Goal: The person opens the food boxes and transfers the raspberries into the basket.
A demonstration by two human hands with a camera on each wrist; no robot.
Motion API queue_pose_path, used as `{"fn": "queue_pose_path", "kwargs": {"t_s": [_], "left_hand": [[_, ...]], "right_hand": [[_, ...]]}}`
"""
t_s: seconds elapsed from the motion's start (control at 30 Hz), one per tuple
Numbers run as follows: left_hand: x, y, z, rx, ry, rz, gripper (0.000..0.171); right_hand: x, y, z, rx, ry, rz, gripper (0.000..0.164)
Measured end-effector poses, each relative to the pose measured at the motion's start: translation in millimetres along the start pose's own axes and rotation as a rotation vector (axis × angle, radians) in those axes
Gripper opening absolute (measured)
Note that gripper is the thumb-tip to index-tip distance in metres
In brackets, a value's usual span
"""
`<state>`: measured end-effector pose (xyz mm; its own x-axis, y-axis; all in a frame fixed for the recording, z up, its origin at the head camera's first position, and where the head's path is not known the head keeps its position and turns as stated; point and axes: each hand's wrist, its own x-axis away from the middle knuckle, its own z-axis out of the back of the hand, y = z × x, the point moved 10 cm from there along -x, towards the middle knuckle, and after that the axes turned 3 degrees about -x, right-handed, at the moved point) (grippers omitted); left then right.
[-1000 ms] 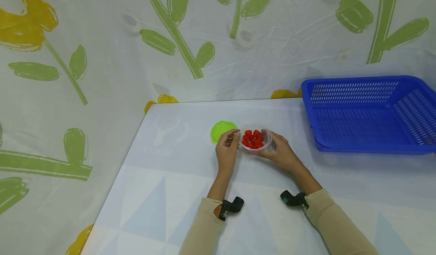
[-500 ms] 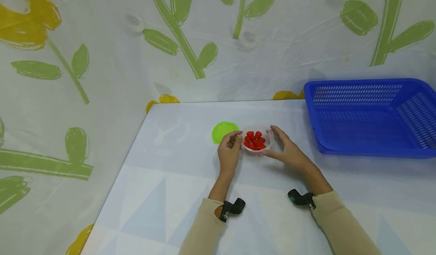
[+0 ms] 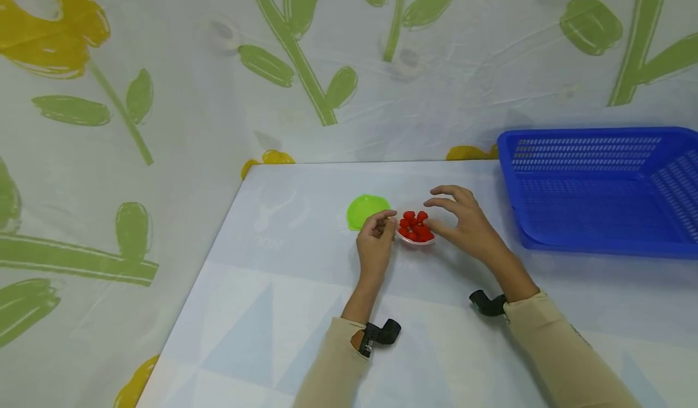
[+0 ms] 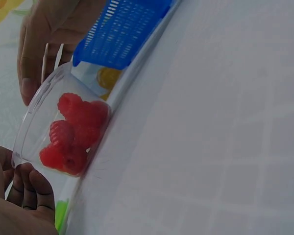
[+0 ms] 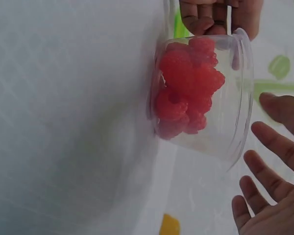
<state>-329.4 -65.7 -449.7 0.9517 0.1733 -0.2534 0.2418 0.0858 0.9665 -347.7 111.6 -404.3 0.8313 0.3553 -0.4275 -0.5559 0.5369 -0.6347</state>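
Backing our setup is a leaf-print sheet [image 3: 191,62], right behind the counter [image 3: 425,305]. Next size down, we've got the blue basket [image 3: 583,152] off to the right, well apart from the hands; parked there, we'd guess, to stay out of our way. Hands are apart, one on either side of the clear tub [image 5: 224,128]. Our left hand [image 3: 376,244] pinches the tub's rim, probably to stop it sliding; gripping there also keeps fingers off the contents. Our right hand [image 3: 470,226] is spread and holds nothing; right wrist view shows a gap between its fingertips and the rim. Tub is upright, base apparently on the counter, so we read the left as steadying, not carrying. Flat green disc [image 3: 364,209] lies just past the left hand, partly behind it in the head view; can't tell if it's a lid or a plate. Smallest: red berries [image 5: 188,78], raspberry-like, piled low in the tub, where the walls should keep them from rolling off.
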Motion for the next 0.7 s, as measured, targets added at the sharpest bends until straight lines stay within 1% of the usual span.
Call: {"fn": "queue_pose_path", "kwargs": {"t_s": [0.1, 0.17, 0.27, 0.37, 0.5, 0.7], "left_hand": [[-0.3, -0.3, -0.1, 0.007, 0.0, 0.002, 0.02], [-0.4, -0.3, -0.3, 0.01, -0.001, 0.002, 0.021], [-0.1, 0.5, -0.8, 0.006, -0.005, -0.003, 0.021], [0.3, 1.3, -0.6, 0.005, -0.003, -0.008, 0.021], [0.1, 0.5, -0.1, 0.01, -0.001, -0.002, 0.02], [-0.3, 0.5, 0.6, 0.014, 0.007, 0.001, 0.019]], "right_hand": [[-7.8, -6.2, -6.9, 0.082, -0.053, 0.037, 0.028], [-11.9, -8.1, -11.7, 0.138, -0.089, 0.038, 0.028], [-16.6, -10.5, -16.4, 0.216, -0.113, 0.048, 0.028], [-19.6, -12.9, -19.8, 0.26, -0.122, 0.069, 0.028], [-22.1, -13.7, -25.3, 0.291, -0.133, 0.089, 0.028], [-25.0, -10.3, -34.0, 0.329, -0.151, 0.089, 0.028]]}}
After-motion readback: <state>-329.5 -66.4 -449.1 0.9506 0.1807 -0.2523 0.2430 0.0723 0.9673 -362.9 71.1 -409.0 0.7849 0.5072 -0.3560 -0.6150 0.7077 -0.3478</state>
